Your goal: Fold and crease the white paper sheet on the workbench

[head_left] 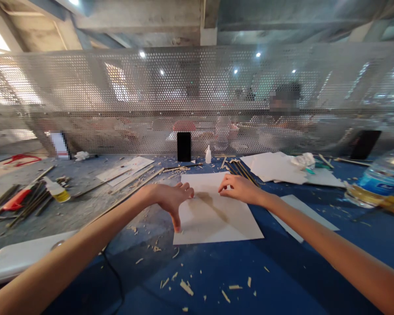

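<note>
A white sheet of paper (pixel 213 218) lies on the blue table between my hands, with a brownish patch across its middle. At the sheet's left side is my left hand (pixel 174 199), thumb spread away from the fingers and nothing held. Over the upper right part of the sheet, my right hand (pixel 238 188) has its thumb and forefinger curled towards each other; whether something small is between the tips cannot be made out. Behind the sheet stand a black phone (pixel 184 147) and a small white bottle (pixel 208 155).
Thin sticks (pixel 241 170) lie behind my right hand. A yellow-labelled glue bottle (pixel 57 190) and red-handled tool (pixel 16 200) are at left. More paper (pixel 272 167) and a large plastic bottle (pixel 377 177) are at right. A perforated metal screen (pixel 190 96) runs behind; wood scraps litter the front.
</note>
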The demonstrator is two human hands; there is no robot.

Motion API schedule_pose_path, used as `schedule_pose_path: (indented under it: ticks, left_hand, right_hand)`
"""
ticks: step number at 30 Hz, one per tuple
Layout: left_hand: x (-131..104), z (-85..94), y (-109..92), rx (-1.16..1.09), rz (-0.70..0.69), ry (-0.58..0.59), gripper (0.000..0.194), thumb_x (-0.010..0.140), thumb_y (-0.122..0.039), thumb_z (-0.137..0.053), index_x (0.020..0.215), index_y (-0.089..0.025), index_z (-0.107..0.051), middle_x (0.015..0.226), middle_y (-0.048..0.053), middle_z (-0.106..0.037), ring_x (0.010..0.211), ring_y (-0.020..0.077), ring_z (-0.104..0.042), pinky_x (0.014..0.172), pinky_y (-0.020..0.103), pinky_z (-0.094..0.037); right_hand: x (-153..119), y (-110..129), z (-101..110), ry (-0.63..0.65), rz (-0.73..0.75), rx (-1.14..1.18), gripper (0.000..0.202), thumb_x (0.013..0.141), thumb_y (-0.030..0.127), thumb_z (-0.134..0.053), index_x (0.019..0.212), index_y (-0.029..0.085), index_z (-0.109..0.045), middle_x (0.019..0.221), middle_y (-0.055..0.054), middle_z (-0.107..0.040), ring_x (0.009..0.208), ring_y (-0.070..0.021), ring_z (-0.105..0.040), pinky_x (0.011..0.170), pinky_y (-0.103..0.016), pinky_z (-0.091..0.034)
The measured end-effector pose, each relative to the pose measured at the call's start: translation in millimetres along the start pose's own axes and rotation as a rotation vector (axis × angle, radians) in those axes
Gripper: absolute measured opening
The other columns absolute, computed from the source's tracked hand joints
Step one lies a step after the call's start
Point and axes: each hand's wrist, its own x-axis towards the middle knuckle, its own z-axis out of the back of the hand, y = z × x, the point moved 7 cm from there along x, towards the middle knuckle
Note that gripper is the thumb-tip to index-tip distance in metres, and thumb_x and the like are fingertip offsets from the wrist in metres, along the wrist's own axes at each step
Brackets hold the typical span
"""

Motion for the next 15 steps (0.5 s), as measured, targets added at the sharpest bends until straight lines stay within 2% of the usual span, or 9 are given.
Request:
schedule_pose_path:
  ticks: [4, 11, 15]
  left_hand:
    - [0.4, -0.5, 1.7, -0.008, 0.005, 0.001, 0.098, 0.047, -0.062, -0.079, 0.126, -0.016, -0.046, 0.129, 0.016, -0.049, 0.12, 0.0372, -0.043, 0.097, 0.039, -0.042]
    - [-0.3, -0.4, 1.7, -0.032, 0.009, -0.002, 0.097, 0.047, -0.065, -0.077, 0.126, -0.018, -0.046, 0.129, 0.015, -0.049, 0.12, 0.0382, -0.044, 0.095, 0.039, -0.042]
    - [0.2, -0.7, 2.2, -0.024, -0.002, -0.005, 0.099, 0.047, -0.066, -0.076, 0.128, -0.018, -0.046, 0.13, 0.015, -0.05, 0.121, 0.0398, -0.043, 0.097, 0.042, -0.041]
  right_hand:
    - [0.1, -3.1, 1.4, 0.017, -0.033, -0.013, 0.014, 0.084, 0.03, -0.064, 0.088, 0.022, -0.076, 0.094, -0.005, -0.066, 0.081, -0.0186, -0.061, 0.074, -0.03, -0.041]
    - [-3.8, 4.6, -4.0, 0.076, -0.054, -0.079, 0.016, 0.085, 0.028, -0.058, 0.09, 0.02, -0.071, 0.101, -0.008, -0.065, 0.082, -0.0188, -0.061, 0.071, -0.028, -0.04]
    - [-4.7, 12.1, -5.9, 0.034, -0.03, -0.12, 0.017, 0.088, 0.03, -0.056, 0.093, 0.019, -0.068, 0.103, -0.008, -0.063, 0.08, -0.0183, -0.06, 0.069, -0.029, -0.039]
